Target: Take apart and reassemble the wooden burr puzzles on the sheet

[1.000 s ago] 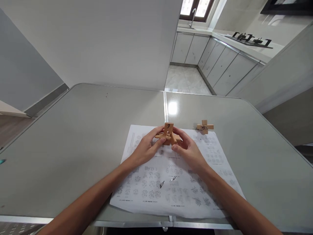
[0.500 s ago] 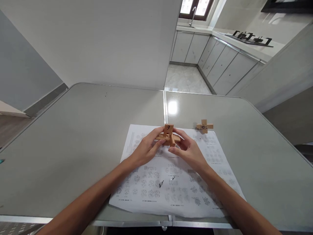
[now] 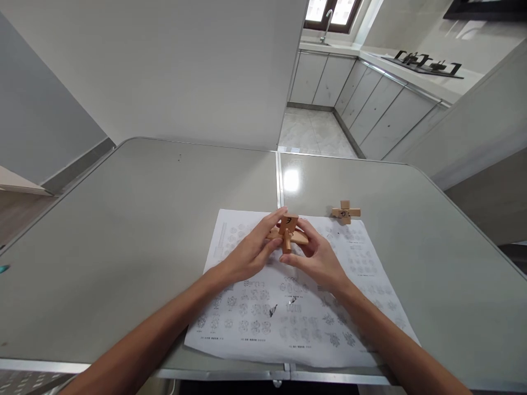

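Observation:
Between my two hands is a partly joined wooden interlocking puzzle [image 3: 289, 223], made of several light-brown pieces, one bearing a black mark. My left hand [image 3: 258, 244] grips it from the left, thumb low and fingers along the far side. From the right, my right hand [image 3: 315, 251] holds it, the thumb near the bottom of an upright piece. My fingers hide parts of the joints. Beneath lies a white instruction sheet [image 3: 263, 334] printed with small diagrams. At its far right corner stands a second wooden puzzle [image 3: 345, 212], cross-shaped and also marked in black.
The grey folding table [image 3: 123, 247] has a metal seam down its middle and a metal front edge. A teal object [image 3: 3, 269] shows at the far left edge. Beyond are a white wall and a kitchen with a gas hob [image 3: 424, 64].
The wooden puzzle has turned and tilted in my hands, its marked face shifting slightly right and down. My left fingers have moved a little to the right along its far side.

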`<state>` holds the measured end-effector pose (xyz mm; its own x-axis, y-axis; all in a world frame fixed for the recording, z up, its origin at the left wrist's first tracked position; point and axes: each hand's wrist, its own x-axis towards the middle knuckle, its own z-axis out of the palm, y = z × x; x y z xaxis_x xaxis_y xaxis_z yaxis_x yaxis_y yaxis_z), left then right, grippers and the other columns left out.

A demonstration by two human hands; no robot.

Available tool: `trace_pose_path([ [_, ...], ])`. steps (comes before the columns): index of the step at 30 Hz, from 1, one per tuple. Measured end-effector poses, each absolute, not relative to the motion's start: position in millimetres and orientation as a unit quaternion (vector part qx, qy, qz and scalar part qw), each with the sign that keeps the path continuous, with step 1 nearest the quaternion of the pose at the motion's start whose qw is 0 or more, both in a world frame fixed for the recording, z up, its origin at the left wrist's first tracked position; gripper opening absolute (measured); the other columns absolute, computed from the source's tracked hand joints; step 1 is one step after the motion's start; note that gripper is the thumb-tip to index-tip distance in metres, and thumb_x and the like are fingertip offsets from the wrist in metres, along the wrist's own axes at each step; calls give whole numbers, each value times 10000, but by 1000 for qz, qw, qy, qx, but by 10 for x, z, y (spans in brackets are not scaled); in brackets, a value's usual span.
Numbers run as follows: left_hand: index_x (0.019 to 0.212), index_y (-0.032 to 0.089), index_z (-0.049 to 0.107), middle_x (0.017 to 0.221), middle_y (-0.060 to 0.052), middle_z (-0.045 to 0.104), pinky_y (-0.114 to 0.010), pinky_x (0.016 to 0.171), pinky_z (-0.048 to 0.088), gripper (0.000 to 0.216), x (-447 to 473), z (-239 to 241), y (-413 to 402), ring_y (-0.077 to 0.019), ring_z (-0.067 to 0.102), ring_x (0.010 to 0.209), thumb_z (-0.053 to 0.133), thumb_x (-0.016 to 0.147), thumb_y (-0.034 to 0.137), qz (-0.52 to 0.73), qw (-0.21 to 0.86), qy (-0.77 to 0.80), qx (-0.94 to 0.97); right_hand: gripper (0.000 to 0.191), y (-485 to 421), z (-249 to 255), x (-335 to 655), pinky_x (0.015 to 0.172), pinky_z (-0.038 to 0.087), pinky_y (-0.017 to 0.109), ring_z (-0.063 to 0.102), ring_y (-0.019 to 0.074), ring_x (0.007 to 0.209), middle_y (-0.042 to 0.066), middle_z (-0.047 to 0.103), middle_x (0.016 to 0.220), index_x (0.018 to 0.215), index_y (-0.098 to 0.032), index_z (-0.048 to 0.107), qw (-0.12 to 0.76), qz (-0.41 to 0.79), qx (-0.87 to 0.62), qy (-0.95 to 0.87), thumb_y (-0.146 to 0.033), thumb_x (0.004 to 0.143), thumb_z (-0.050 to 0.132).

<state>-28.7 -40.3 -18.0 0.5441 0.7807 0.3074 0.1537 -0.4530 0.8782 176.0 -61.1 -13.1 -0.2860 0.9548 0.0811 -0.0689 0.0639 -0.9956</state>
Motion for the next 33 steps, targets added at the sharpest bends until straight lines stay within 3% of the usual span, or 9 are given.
trace_pose_path([
  [3,1669,424,257,1616,-95,525,-592,1189,506,581,-292,-191,-420,-326,520,1482,436,1129,309,364,431,318,762,792,-617,-132,1747,1198,486,559,662,316,1302,61,676,1416,1495,-366,577,443,588,-397,-548,-370,785,929],
  [7,1668,438,253,1668,-71,468,-583,1180,509,590,-298,-236,-425,-336,493,1505,462,1123,350,369,416,336,760,824,-618,-136,1748,1184,504,534,675,311,1297,68,679,1426,1503,-348,563,445,600,-398,-532,-370,770,940],
  [16,1662,438,283,1534,-89,616,-547,1073,570,644,-337,-209,-395,-329,644,1336,558,1084,363,377,359,330,787,724,-603,-142,1767,1154,533,499,630,311,1349,62,616,1480,1396,-348,603,452,607,-389,-526,-379,760,948],
  [21,1689,418,218,1512,-119,627,-553,1037,582,748,-407,-185,-367,-339,671,1278,606,1052,357,355,319,331,814,698,-597,-130,1792,1139,538,544,661,320,1301,74,631,1463,1381,-345,600,423,623,-402,-521,-419,771,932],
  [28,1659,394,310,1494,-108,632,-566,1096,542,749,-459,-117,-329,-328,631,1335,661,1009,271,347,271,297,847,677,-583,-152,1798,1040,601,537,715,311,1192,78,658,1383,1368,-348,598,408,638,-398,-518,-425,778,921],
  [33,1597,363,406,1487,-102,638,-545,1089,543,605,-442,-116,-342,-305,638,1325,611,1039,248,350,267,297,848,649,-578,-169,1799,970,632,502,728,312,1181,77,651,1402,1340,-342,599,405,649,-397,-507,-422,782,921],
])
